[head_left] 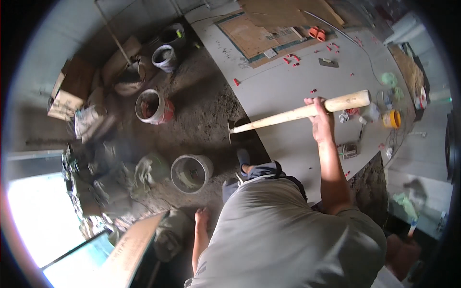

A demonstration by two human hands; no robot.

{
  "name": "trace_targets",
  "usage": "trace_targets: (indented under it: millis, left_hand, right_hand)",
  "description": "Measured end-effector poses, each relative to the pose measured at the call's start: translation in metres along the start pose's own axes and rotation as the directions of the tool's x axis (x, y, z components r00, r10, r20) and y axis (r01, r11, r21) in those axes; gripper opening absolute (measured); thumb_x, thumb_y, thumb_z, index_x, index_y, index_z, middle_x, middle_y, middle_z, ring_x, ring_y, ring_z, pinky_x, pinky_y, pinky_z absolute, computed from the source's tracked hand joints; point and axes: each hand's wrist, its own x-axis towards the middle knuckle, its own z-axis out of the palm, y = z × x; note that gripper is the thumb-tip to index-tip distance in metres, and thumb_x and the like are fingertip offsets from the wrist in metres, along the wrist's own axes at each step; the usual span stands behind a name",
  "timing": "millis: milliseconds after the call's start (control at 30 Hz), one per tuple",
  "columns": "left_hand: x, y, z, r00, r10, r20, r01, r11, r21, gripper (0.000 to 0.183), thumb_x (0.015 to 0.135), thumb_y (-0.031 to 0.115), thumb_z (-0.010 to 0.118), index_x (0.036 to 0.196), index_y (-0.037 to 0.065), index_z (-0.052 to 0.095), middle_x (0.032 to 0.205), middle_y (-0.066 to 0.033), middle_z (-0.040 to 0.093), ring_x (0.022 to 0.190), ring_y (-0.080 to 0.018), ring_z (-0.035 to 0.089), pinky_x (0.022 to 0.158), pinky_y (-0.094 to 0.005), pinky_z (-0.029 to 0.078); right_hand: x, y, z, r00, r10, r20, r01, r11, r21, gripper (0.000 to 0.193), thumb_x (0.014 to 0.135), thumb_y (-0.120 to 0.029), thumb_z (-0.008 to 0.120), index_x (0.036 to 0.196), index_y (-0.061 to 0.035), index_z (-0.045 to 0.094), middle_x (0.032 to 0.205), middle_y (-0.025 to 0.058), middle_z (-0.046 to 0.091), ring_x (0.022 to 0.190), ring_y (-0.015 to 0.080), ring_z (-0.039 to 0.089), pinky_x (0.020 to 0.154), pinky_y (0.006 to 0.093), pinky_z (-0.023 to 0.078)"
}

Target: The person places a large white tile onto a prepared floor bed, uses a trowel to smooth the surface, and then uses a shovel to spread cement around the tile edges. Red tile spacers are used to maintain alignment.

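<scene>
My right hand [322,126] is wrapped round the pale wooden handle of a hoe [283,116], close to the handle's thick end. The handle slants down to the left, and its thin metal head is over the edge between the dark floor and the light grey tiles [288,149]. My left hand [202,217] hangs low at my left side, away from the hoe. Its fingers are too small and blurred to make out. A grey bucket [209,169] stands on the dark floor just beyond that hand.
A red and white bucket [168,111], a whitish bucket [165,60] and cardboard boxes [74,89] stand at the left. Sacks [149,170] lie nearer. Small red pieces [289,60], a flat trowel [329,63], orange slippers [317,33] and a yellow tub [391,119] are on the tiles.
</scene>
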Motion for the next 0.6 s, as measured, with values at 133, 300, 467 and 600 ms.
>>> trace_targets:
  millis: [133,300,467,600]
  left_hand:
    - [0.12,-0.045,-0.125,0.84,-0.431,0.328,0.415,0.122,-0.902,0.013,0.087,0.02,0.059,0.093,0.01,0.065,0.081,-0.0048,0.067,0.072,-0.0198,0.065,0.057,-0.0341,0.049]
    - [0.264,-0.101,-0.24,0.985,0.121,-0.125,-0.147,0.963,-0.226,0.011,0.088,0.017,0.06,0.086,0.009,0.067,0.082,-0.006,0.066,0.072,-0.0181,0.065,0.062,-0.0324,0.051]
    - [0.394,-0.087,-0.332,0.974,-0.075,0.214,0.206,0.688,-0.696,0.015,0.074,0.01,0.065,0.088,0.012,0.069,0.096,-0.0104,0.07,0.091,-0.0267,0.067,0.077,-0.0403,0.054]
    - [0.507,-0.147,-0.415,0.765,0.628,0.142,-0.644,0.748,0.161,0.028,0.087,0.028,0.059,0.099,0.005,0.07,0.11,-0.0174,0.067,0.108,-0.0324,0.063,0.086,-0.0426,0.055]
  right_hand:
    - [0.002,-0.075,0.064,0.875,-0.483,-0.013,0.482,0.875,-0.04,0.018,0.089,0.0,0.062,0.105,-0.0011,0.054,0.098,0.0077,0.057,0.092,0.0198,0.062,0.089,0.0411,0.054]
    - [0.023,-0.094,0.1,0.752,-0.649,-0.115,0.594,0.743,-0.308,0.015,0.089,-0.009,0.059,0.097,0.0036,0.056,0.092,0.0107,0.052,0.073,0.0162,0.055,0.058,0.0308,0.051]
    - [0.037,-0.08,0.15,0.566,-0.811,0.15,0.354,0.075,-0.932,0.007,0.09,-0.009,0.052,0.09,-0.0034,0.048,0.075,0.0026,0.043,0.06,0.0141,0.042,0.056,0.0305,0.042]
    - [0.049,-0.044,0.202,0.429,-0.764,-0.482,0.424,0.641,-0.64,0.015,0.096,-0.017,0.055,0.086,-0.0104,0.045,0.07,-0.0003,0.045,0.054,0.0098,0.041,0.052,0.0252,0.036]
